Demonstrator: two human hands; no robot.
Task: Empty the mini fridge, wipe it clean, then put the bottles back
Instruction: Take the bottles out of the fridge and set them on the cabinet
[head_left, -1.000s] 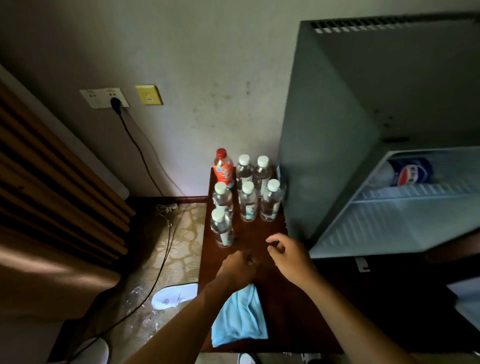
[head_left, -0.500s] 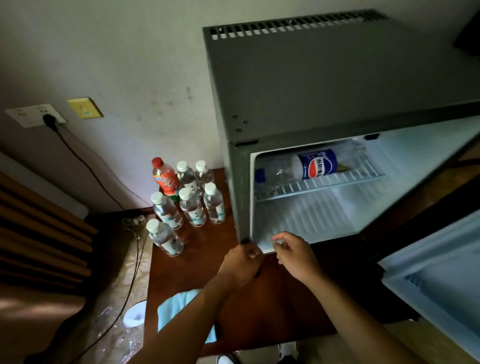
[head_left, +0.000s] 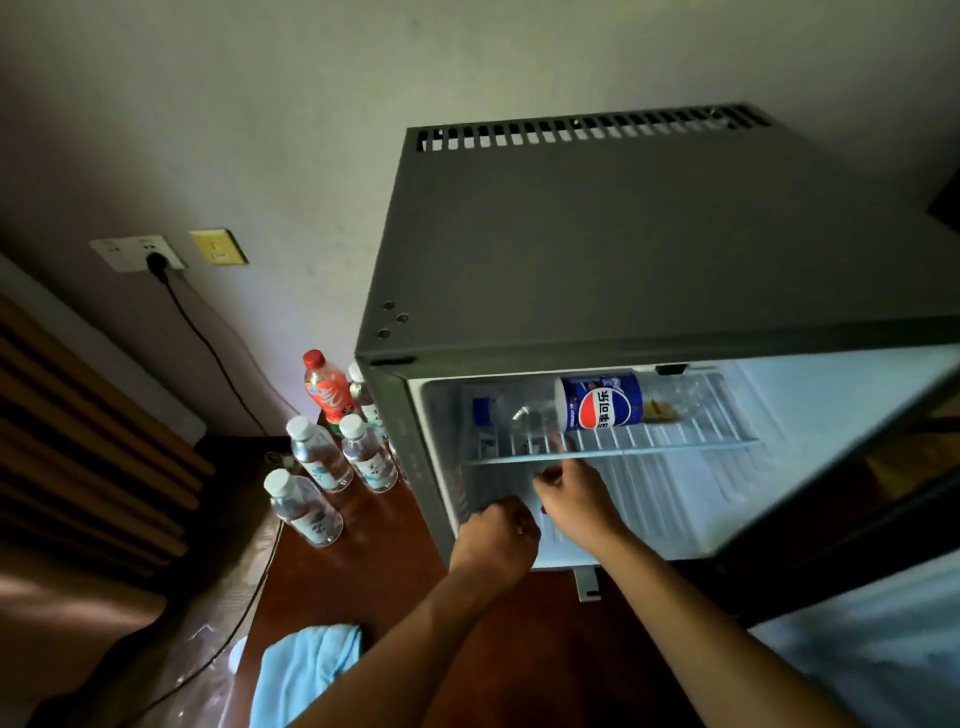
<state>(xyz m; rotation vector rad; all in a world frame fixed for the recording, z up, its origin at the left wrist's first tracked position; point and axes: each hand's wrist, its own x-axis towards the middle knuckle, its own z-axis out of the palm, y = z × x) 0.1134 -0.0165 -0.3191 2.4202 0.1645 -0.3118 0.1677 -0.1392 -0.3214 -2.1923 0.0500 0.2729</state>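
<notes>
Still emptying: cola bottle (head_left: 571, 410) lies on its side on mini fridge (head_left: 597, 249) wire shelf (head_left: 675, 441). Right hand (head_left: 574, 499) reaches under it, fingers loosely spread, holding nothing. Left hand (head_left: 496, 535) curled, empty. Water bottles (head_left: 337, 462) stand on surface (head_left: 395, 561). Next: grasp cola, lift clear.

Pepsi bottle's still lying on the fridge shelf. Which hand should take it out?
Probably the right hand. It is already inside the mini fridge, fingers just under the wire shelf below the Pepsi bottle. The left hand is lower, at the fridge's front edge, fingers curled.
</notes>
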